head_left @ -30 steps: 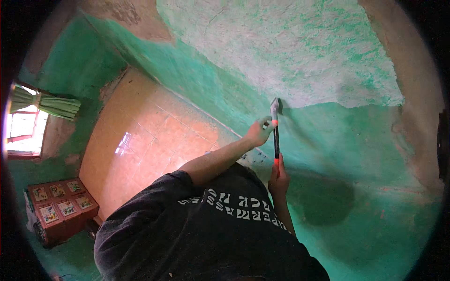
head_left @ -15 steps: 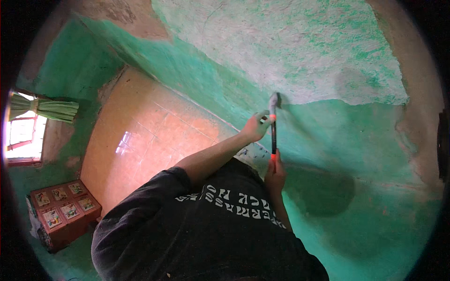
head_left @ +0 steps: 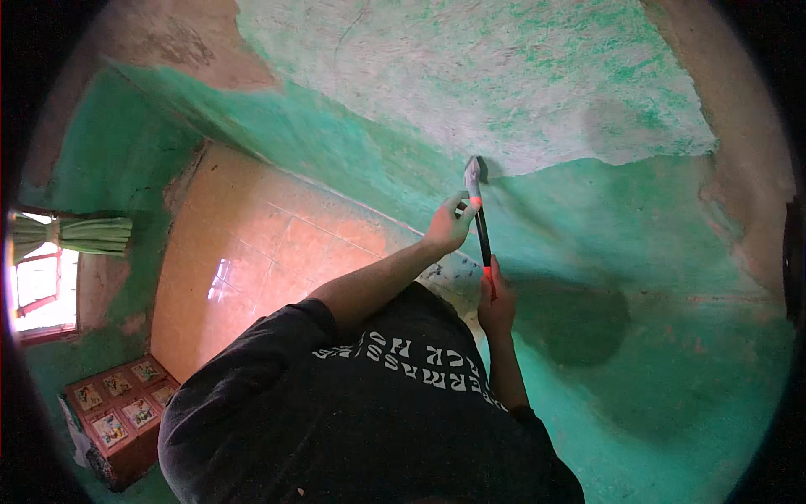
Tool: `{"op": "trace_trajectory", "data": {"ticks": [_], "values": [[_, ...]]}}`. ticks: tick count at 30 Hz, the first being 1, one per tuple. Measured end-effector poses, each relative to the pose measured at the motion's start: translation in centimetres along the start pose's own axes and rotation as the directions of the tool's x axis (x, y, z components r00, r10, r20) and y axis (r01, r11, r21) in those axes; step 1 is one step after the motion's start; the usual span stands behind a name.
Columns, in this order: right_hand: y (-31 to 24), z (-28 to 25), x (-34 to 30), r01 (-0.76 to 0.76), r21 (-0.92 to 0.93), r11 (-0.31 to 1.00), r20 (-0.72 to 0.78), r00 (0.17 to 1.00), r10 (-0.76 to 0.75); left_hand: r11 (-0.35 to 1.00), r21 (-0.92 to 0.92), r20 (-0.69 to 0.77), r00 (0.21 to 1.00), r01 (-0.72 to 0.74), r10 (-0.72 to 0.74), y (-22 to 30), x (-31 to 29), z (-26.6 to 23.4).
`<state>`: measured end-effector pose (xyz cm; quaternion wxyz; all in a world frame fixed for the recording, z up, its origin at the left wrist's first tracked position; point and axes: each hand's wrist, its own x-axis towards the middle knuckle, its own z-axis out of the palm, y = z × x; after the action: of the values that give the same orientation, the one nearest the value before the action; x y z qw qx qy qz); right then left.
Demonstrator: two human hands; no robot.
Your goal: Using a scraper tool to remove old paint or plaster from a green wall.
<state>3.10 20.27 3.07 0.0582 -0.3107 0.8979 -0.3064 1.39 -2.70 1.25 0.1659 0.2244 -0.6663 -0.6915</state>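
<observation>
A black-handled tool [head_left: 481,238] with orange bands stands at 2 o'clock from the centre of view, its grey head [head_left: 473,175] pointing to 12 against the lower edge of a pale patch [head_left: 504,76] on the green wall [head_left: 621,218]; the left hand [head_left: 451,225] grips it by the upper band, the right hand [head_left: 497,304] clasps its lower end, and a red-brown box [head_left: 126,412] sits at 8 o'clock
</observation>
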Motion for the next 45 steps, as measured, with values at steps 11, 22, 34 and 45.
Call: {"op": "trace_trajectory", "data": {"ticks": [11, 22, 34, 45], "values": [[-0.2, 0.3, -2.0, -0.092, -0.009, 0.996, -0.055, 0.994, 0.091, 0.998, 0.041, 0.067, 0.997, -0.046, 0.044, -0.6, -0.6, 1.2], [0.4, 0.3, -0.8, -0.066, 0.050, 0.997, -0.052, 0.996, 0.068, 0.999, -0.032, 0.060, 0.997, -0.037, 0.039, -1.9, 0.2, 1.0], [-0.5, -0.1, 0.7, -0.009, -0.010, 1.000, -0.025, 1.000, 0.009, 0.999, -0.032, 0.015, 1.000, -0.005, 0.005, -0.8, 0.4, -1.0], [-0.4, 2.2, -0.9, -0.001, -0.033, 0.999, -0.173, 0.985, -0.005, 0.997, -0.074, 0.201, 0.979, 0.022, -0.007, 0.3, 0.3, -1.5]]}}
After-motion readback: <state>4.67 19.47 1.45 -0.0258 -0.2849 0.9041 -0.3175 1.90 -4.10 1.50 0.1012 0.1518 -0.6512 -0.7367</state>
